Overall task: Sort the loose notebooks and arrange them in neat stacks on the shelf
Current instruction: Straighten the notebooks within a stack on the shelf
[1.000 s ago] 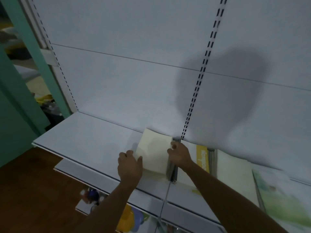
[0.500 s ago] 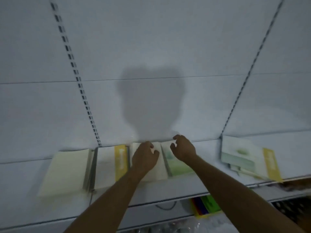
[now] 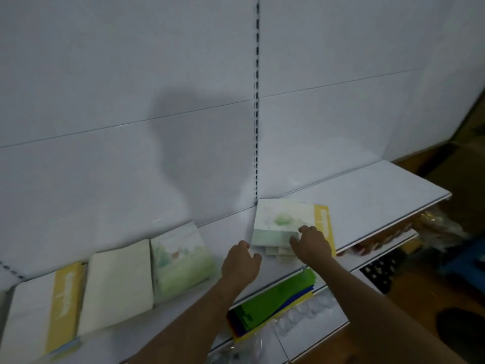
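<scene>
1. The white shelf (image 3: 367, 190) runs from lower left up to its right end, where its front corner stands free against the wooden floor.
2. A loose pile of notebooks (image 3: 283, 222) lies on the shelf just right of the slotted upright (image 3: 256, 101). Its back left corner is nearly at the foot of that upright, and its yellow-banded right edge faces bare shelf. The lower notebooks stick out unevenly at the near edge.
3. The right hand (image 3: 311, 244) rests on the near right part of that pile, fingers curled over the top cover. Whether it actually grips the cover cannot be told.
4. The left hand (image 3: 241, 261) is just left of the pile's near left corner, fingers loosely curled and holding nothing. Whether its fingertips touch the pile is unclear.
5. Three more notebooks lie in a row on the left part of the shelf, side edges nearly touching: a green-pictured notebook (image 3: 181, 261), a plain cream notebook (image 3: 118, 285) and a yellow-banded notebook (image 3: 42, 311), whose near corner is close to the front lip.
6. Between the green-pictured notebook and the pile is a strip of bare shelf, where the left hand sits.
7. Right of the pile the shelf surface is bare out to its end.
8. On the lower shelf (image 3: 328, 313) below, a stack of coloured folders (image 3: 275, 306) lies at a slant, with clear-wrapped goods beside it.
</scene>
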A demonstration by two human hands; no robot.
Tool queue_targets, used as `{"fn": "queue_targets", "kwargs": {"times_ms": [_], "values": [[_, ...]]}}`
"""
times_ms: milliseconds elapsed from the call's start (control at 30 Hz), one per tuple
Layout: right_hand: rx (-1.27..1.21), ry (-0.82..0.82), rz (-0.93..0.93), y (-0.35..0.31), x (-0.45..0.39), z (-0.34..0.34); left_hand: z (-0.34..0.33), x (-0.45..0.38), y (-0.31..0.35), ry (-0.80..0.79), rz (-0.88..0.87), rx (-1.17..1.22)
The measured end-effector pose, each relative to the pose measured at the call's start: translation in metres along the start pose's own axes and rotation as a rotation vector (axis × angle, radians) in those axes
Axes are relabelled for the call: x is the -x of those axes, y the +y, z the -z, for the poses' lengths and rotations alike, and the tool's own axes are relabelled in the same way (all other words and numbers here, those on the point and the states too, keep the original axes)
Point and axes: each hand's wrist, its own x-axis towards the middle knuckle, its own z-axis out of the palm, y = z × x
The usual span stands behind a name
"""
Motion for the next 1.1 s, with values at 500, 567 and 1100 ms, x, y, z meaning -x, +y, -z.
{"fn": "queue_targets", "kwargs": {"times_ms": [500,567,1100], "values": [[-0.266,-0.027,-0.102,0.017,-0.024,-0.024,-0.049,-0.052,0.009,0.126,0.181,0.245],[-0.262,-0.02,-0.13,0.017,-0.024,-0.024,-0.049,-0.052,0.006,0.092,0.182,0.282],[-0.724,-0.142,-0.081,-0.129,-0.007,-0.036,0.073,0.013,-0.077,0.094,0.063,0.684]]}}
